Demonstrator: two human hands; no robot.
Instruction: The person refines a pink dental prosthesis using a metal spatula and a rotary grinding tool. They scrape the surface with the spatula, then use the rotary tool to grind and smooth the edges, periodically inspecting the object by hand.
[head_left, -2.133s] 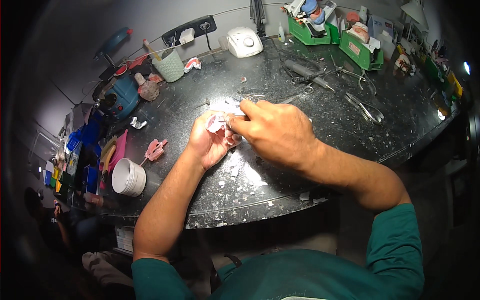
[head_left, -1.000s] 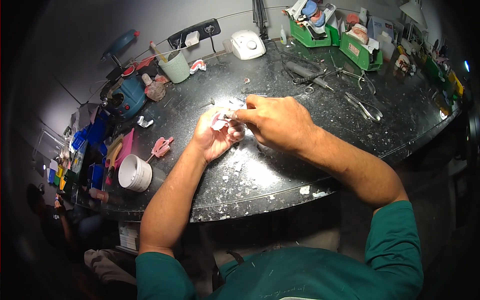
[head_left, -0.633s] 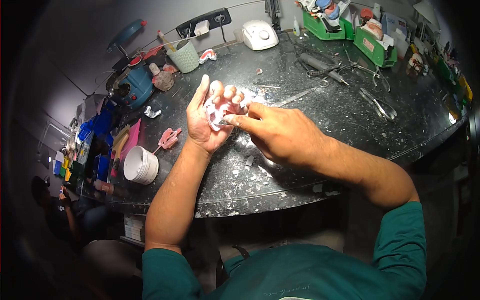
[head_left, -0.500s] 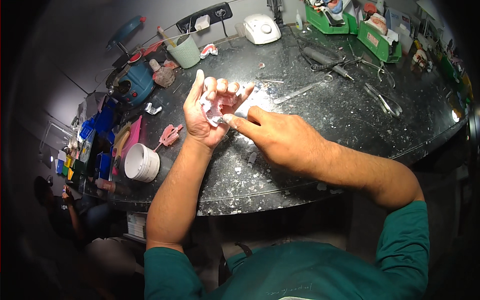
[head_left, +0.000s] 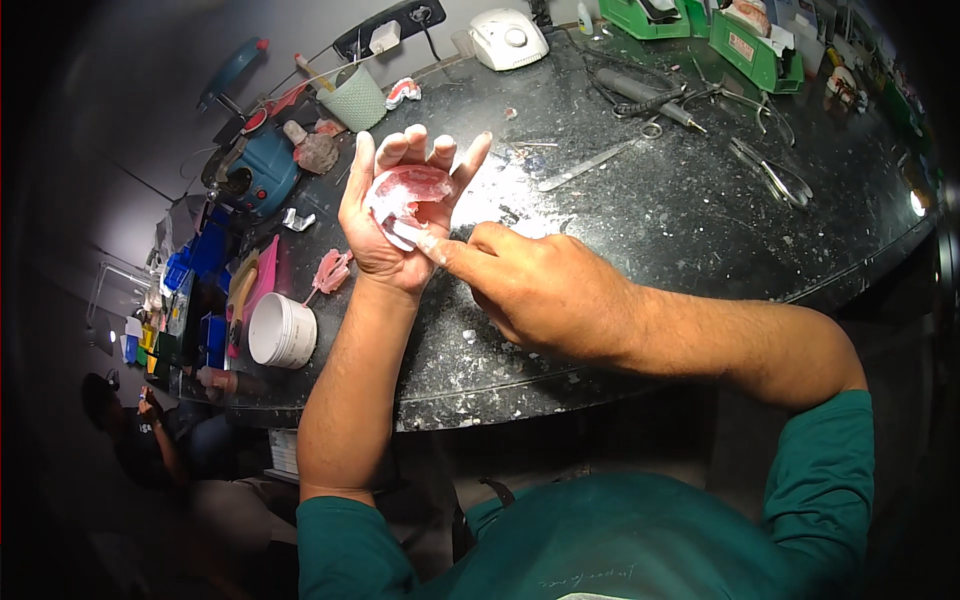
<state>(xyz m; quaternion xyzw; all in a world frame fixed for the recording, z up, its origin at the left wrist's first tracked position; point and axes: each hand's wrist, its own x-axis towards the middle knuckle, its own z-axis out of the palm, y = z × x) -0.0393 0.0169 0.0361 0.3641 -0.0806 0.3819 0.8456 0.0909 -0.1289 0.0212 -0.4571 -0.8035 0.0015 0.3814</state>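
Note:
On the upturned palm of my left hand [head_left: 393, 238] rests a pink dental piece [head_left: 410, 188] flecked with white, a pale curved edge at its lower left; my fingers curl up around it. My right hand [head_left: 540, 285] is closed, its forefinger reaching to the lower part of the piece; whether it grips a small tool there I cannot make out. A long metal blade with a looped handle [head_left: 590, 165] lies beyond my hands, and a pink branched piece [head_left: 332, 272] lies left of my left wrist.
Dark speckled bench [head_left: 700, 260] carrying a white tub [head_left: 282, 330], blue machine [head_left: 262, 172], mesh cup [head_left: 350, 100], white control box [head_left: 507, 40], handpiece [head_left: 640, 95], pliers [head_left: 770, 170] and green bins [head_left: 755, 55]. Blue trays [head_left: 210, 240] stand left. A seated person [head_left: 135, 420] is at lower left.
My left hand has moved up and left, its fingers spreading upward to show more of the pink piece. My right hand has shifted lower, its forefinger still at the piece.

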